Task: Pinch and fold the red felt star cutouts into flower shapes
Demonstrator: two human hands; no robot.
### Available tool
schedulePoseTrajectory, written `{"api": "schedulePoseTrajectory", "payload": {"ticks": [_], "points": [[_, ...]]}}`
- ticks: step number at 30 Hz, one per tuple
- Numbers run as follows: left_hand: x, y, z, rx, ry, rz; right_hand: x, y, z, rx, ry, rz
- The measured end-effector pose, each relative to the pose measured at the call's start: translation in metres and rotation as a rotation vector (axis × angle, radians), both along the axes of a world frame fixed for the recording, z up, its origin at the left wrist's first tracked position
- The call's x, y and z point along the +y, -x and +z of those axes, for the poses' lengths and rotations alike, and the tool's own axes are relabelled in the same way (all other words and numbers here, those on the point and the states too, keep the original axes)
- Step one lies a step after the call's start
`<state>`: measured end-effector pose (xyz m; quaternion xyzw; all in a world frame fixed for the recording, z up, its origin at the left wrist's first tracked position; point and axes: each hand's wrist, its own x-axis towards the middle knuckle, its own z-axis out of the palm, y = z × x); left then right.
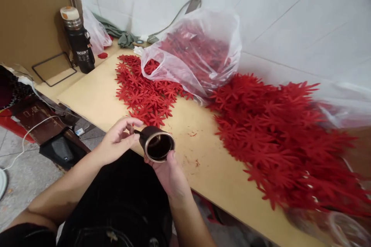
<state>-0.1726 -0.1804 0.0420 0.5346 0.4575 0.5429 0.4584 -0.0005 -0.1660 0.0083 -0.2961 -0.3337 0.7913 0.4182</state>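
Note:
A dark mug (142, 139) with a shiny metal rim is tilted towards me above the table's near edge. Its inside looks dark; I cannot tell whether liquid fills it. My left hand (120, 139) pinches the small handle on the mug's left side. Underneath and along the right side, my right hand (168, 170) cradles the mug, thumb against the rim. Just beyond the mug lies a pile of red star-shaped felt pieces (145, 98), some under the mouth of a clear plastic bag (220, 61) that holds more of them.
A large heap of red felt flowers (278, 135) covers the table's right side. A black vacuum flask (79, 46) stands at the back left beside cardboard (31, 11). Red scraps lie on the tabletop (203, 185). A clear plastic container (344, 227) sits at the lower right.

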Motion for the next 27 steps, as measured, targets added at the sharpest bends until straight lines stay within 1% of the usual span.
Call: {"api": "schedulePoseTrajectory", "payload": {"ticks": [1, 2, 5, 7, 9, 12, 14, 17, 19, 21, 23, 24, 27], "points": [[0.001, 0.001, -0.004, -0.066, 0.032, 0.006, -0.001, 0.000, 0.000, -0.016, 0.015, -0.002], [0.002, 0.002, -0.009, -0.130, 0.071, -0.025, -0.002, 0.001, 0.000, -0.031, 0.027, 0.002], [0.001, 0.006, -0.026, -0.290, 0.173, -0.267, -0.005, 0.002, -0.004, -0.044, 0.076, 0.055], [-0.002, 0.006, -0.035, -0.378, 0.197, -0.365, -0.007, 0.003, -0.006, -0.018, 0.127, 0.107], [-0.004, 0.004, -0.040, -0.454, 0.206, -0.395, -0.008, 0.004, -0.007, 0.017, 0.167, 0.145], [-0.004, -0.002, -0.045, -0.514, 0.253, -0.399, -0.008, 0.008, -0.006, 0.051, 0.184, 0.178], [-0.001, -0.007, -0.048, -0.558, 0.280, -0.367, -0.009, 0.011, -0.004, 0.048, 0.177, 0.194], [0.002, -0.010, -0.054, -0.669, 0.313, -0.275, -0.010, 0.015, -0.004, 0.028, 0.127, 0.245], [0.003, -0.010, -0.055, -0.747, 0.339, -0.166, -0.011, 0.014, -0.005, -0.006, 0.064, 0.261], [0.005, -0.005, -0.053, -0.826, 0.348, -0.032, -0.013, 0.011, -0.007, -0.114, -0.034, 0.230], [0.009, 0.007, -0.046, -0.890, 0.338, 0.080, -0.013, 0.005, -0.008, -0.291, -0.146, 0.207], [0.013, 0.015, -0.040, -0.907, 0.326, 0.123, -0.014, 0.002, -0.008, -0.380, -0.195, 0.221], [0.026, 0.053, -0.017, -0.866, 0.258, 0.267, -0.014, -0.011, -0.010, -0.553, -0.284, 0.273]]}}
